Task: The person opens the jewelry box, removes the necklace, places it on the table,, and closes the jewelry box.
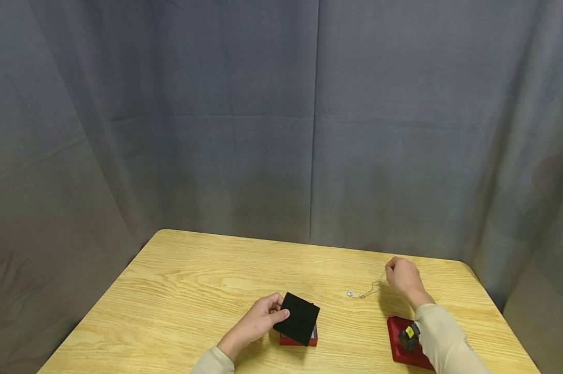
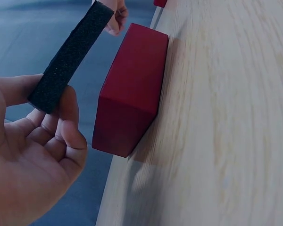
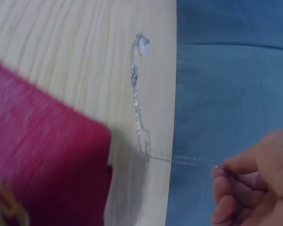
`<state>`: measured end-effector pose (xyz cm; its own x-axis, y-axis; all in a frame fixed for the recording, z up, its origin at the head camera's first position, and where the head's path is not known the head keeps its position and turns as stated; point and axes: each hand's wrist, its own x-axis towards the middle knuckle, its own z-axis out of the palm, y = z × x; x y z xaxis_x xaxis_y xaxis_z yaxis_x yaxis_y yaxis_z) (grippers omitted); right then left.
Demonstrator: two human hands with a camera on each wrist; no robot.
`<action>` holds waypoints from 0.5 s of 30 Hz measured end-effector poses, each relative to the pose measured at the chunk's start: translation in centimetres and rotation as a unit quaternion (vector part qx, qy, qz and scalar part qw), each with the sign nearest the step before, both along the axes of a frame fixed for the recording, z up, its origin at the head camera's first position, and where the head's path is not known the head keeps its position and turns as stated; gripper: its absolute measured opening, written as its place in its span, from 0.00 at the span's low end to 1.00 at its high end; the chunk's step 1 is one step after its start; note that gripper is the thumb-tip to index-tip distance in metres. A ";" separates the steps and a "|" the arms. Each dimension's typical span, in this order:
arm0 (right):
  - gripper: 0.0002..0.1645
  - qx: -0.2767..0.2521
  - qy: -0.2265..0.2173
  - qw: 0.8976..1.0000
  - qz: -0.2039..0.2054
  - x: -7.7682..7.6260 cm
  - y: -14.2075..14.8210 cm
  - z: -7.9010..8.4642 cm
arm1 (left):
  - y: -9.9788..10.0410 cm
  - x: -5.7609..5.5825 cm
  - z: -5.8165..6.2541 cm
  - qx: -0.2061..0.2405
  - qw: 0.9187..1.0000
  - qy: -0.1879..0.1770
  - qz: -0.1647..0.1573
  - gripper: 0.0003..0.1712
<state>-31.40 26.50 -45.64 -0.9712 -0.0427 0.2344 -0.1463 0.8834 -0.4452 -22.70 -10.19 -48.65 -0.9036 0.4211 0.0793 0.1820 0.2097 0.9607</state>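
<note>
My left hand (image 1: 261, 318) pinches a square black foam pad (image 1: 298, 318) between thumb and fingers. In the left wrist view the pad (image 2: 70, 56) is seen edge-on, tilted in the air beside a red box (image 2: 132, 84). From the head view, the pad partly covers that box (image 1: 297, 342). My right hand (image 1: 405, 278) pinches one end of a thin silver necklace (image 1: 370, 291). Its chain (image 3: 136, 94) runs down from the fingertips and lies along the table, with a pale round pendant (image 3: 143, 45) at the far end.
A red lid (image 1: 398, 343) with a dark and gold bow lies at the right, partly hidden under my right forearm. The wooden table (image 1: 192, 291) has its back edge against grey curtains (image 1: 239, 156), which also hang at both sides.
</note>
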 end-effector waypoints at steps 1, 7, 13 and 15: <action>0.11 0.002 -0.003 1.000 0.000 0.0 0.2 -0.1 | 0.0 0.0 0.0 -0.002 1.000 0.000 0.000 0.06; 0.12 0.017 -0.022 1.000 0.011 0.5 1.2 -0.7 | 0.1 -0.1 -0.2 -0.004 1.000 0.005 -0.002 0.06; 0.20 0.024 -0.031 0.999 0.026 1.3 1.9 -1.0 | 0.2 -0.1 -0.1 -0.001 1.000 0.000 0.000 0.06; 0.23 0.034 -0.032 0.998 0.035 1.6 2.1 -0.9 | 0.2 -0.1 -0.1 -0.001 1.000 0.000 0.002 0.06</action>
